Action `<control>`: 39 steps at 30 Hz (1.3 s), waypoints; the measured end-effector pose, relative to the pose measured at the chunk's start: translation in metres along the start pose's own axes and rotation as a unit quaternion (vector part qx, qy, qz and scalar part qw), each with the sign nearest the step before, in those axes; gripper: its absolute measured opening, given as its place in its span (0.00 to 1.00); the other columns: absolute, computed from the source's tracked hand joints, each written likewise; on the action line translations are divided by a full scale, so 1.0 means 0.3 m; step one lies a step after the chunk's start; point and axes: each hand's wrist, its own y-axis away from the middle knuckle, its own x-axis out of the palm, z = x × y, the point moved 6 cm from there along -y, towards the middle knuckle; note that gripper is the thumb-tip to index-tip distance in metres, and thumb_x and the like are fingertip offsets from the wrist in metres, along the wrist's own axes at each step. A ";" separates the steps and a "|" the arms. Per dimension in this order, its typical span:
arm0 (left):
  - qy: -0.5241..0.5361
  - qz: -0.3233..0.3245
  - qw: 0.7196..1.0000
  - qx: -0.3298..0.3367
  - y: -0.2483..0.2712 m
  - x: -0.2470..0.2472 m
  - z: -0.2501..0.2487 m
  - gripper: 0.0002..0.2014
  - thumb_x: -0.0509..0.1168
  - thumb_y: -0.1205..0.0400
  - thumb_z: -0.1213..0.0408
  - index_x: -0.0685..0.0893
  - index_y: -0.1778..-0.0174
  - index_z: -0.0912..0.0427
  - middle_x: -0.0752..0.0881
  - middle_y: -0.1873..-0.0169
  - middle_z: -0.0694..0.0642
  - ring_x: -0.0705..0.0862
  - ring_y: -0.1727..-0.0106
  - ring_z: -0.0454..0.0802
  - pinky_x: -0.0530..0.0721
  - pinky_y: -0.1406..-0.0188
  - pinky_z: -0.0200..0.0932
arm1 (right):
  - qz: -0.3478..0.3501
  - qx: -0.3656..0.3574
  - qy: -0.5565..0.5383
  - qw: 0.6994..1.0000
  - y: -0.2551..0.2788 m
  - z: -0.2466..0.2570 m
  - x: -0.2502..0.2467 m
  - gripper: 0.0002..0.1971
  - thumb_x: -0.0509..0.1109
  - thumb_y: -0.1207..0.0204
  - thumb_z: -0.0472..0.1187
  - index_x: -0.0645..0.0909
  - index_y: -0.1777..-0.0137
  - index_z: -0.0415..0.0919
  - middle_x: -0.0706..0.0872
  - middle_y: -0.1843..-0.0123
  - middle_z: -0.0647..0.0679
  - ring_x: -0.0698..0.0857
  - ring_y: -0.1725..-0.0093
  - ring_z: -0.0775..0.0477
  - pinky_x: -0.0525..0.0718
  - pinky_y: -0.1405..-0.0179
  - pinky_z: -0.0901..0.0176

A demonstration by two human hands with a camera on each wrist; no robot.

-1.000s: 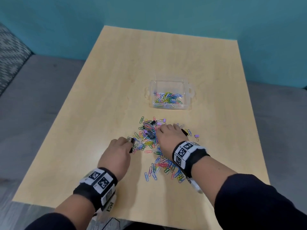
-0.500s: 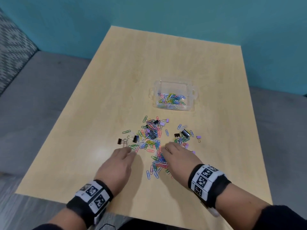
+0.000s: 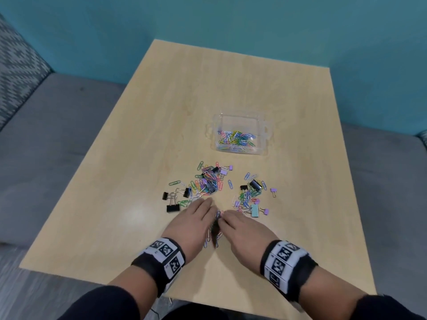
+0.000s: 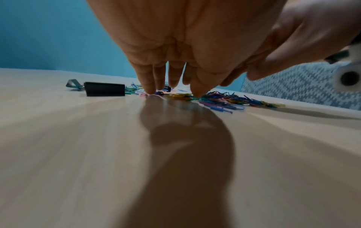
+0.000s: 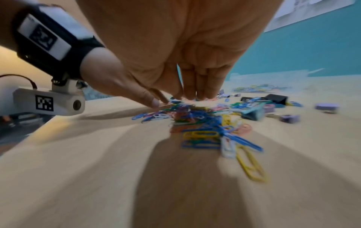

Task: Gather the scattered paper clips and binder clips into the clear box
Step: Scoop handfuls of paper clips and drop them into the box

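The desk (image 3: 143, 172) looks like pale wood-grain laminate, smooth with a soft sheen. At its 12 o'clock end the clear box (image 3: 263, 125) is glossy see-through plastic. The paper clips (image 5: 203, 128) seem coated in bright, smooth plastic. A black binder clip (image 4: 105, 89) is matt, with shiny metal handles. The wristbands (image 3: 147, 266) are dark cloth.

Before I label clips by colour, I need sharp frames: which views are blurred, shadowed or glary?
Head view: sharp, with a pale glare patch on the table. Left wrist view: left hand casts a long shadow. Right wrist view: motion blur smears the paper clips.
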 end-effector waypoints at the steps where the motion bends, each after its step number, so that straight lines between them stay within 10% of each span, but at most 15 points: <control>1: -0.002 0.022 1.000 -0.001 -0.007 0.024 0.008 0.32 0.45 0.25 0.63 0.58 0.22 0.66 0.64 0.23 0.64 0.61 0.22 0.64 0.66 0.27 0.58 | -0.012 0.020 -0.012 1.000 0.034 -0.020 -0.008 0.23 0.52 0.34 0.33 0.78 0.41 0.34 0.80 0.45 0.40 0.79 0.45 0.37 0.83 0.45 0.48; 8: 0.057 -0.085 0.995 -0.009 0.079 -0.036 -0.017 0.17 0.59 0.23 0.60 0.77 0.38 0.59 0.81 0.43 0.57 0.78 0.46 0.59 0.83 0.51 0.54 | -0.048 0.213 -0.113 0.969 0.283 -0.135 0.064 0.25 0.61 0.34 0.34 0.77 0.36 0.44 0.79 0.46 0.48 0.78 0.52 0.42 0.83 0.53 0.51; 18: 0.123 -0.087 0.983 -0.107 0.046 -0.054 -0.046 0.44 0.80 0.39 0.49 0.72 0.28 0.55 0.80 0.41 0.56 0.75 0.45 0.56 0.83 0.49 0.49 | -0.027 0.275 -0.137 0.951 0.128 -0.092 0.069 0.36 0.66 0.23 0.53 0.57 0.18 0.45 0.69 0.30 0.47 0.67 0.34 0.41 0.71 0.32 0.52; 28: 0.075 -0.044 0.994 -0.062 -0.028 -0.027 -0.084 0.24 0.77 0.40 0.64 0.80 0.49 0.51 0.78 0.56 0.52 0.75 0.60 0.53 0.81 0.63 0.43 | 0.019 0.198 -0.060 0.978 0.031 -0.083 0.061 0.28 0.72 0.37 0.30 0.74 0.34 0.41 0.78 0.43 0.40 0.76 0.46 0.34 0.80 0.53 0.45; 39: 0.104 -0.025 0.992 -0.070 -0.029 -0.066 -0.062 0.19 0.72 0.44 0.77 0.74 0.67 0.53 0.74 0.68 0.51 0.64 0.70 0.48 0.65 0.79 0.42 | 0.051 0.149 -0.062 0.986 0.040 -0.092 0.010 0.21 0.63 0.33 0.24 0.71 0.41 0.39 0.72 0.42 0.41 0.72 0.44 0.38 0.65 0.61 0.50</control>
